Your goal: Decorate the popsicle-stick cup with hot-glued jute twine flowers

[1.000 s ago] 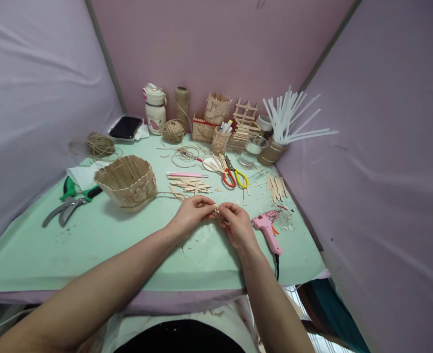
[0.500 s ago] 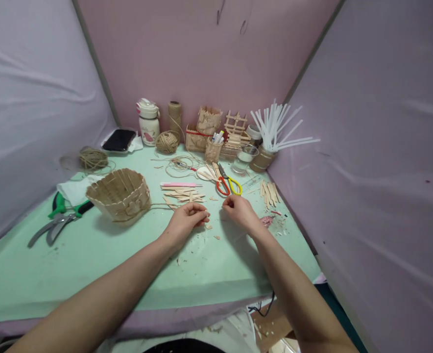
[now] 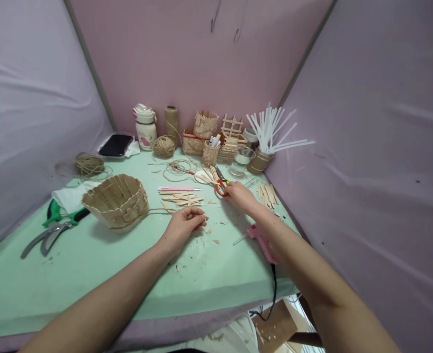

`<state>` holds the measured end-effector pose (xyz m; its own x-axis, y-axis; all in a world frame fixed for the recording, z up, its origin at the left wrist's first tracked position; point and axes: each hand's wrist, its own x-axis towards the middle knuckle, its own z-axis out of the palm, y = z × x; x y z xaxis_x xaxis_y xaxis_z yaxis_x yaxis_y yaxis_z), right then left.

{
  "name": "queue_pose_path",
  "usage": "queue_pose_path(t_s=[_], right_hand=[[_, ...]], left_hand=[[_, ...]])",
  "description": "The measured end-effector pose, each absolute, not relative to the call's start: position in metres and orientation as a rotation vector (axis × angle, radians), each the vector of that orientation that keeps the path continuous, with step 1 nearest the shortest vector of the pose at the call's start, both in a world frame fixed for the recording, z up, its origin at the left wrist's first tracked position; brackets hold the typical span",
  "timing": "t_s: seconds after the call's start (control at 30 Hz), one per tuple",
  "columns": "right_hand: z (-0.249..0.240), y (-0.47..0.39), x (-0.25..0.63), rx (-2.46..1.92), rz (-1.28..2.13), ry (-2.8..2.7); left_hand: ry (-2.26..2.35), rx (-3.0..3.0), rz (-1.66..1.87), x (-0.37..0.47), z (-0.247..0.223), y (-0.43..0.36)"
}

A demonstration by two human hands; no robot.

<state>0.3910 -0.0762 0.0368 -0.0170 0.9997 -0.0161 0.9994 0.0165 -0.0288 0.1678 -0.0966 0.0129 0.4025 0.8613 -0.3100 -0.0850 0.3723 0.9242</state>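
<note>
My left hand (image 3: 187, 225) is closed in a pinch near the middle of the green table; what lies between its fingertips is too small to make out. Twine (image 3: 159, 210) runs from the woven wooden basket (image 3: 117, 203) towards this hand. My right hand (image 3: 239, 196) is at the scissors (image 3: 221, 189), its fingers on their handles and covering most of the yellow one. Thin wooden pieces (image 3: 181, 198) and a pink pen-like tool (image 3: 180, 189) lie beyond my left hand. Below my right forearm rests a pink glue gun (image 3: 262, 242).
Green-handled pruners (image 3: 57, 228) lie at the left. Along the back stand a bottle (image 3: 145, 128), twine balls (image 3: 164, 146), small wooden containers (image 3: 211, 152), a glass of water (image 3: 240, 161) and a jar with white sticks (image 3: 260, 162). A black cord (image 3: 274, 289) hangs over the front edge.
My right hand has moved forward from the bare tabletop onto the scissors' handles. More of the pink glue gun shows now. My left hand keeps its pinch. The whole view has shifted slightly.
</note>
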Motion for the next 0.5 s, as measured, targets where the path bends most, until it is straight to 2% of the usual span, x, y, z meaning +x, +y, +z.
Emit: queue_pose_path(t_s=[0.27, 0.5], right_hand=[[0.035, -0.078, 0.442, -2.271, -0.044, -2.207], [0.035, -0.074, 0.421, -2.290, 0.036, -2.069]], left_hand=[[0.974, 1.003, 0.728, 0.168, 0.018, -0.098], [0.943, 0.973, 0.747, 0.168, 0.014, -0.095]])
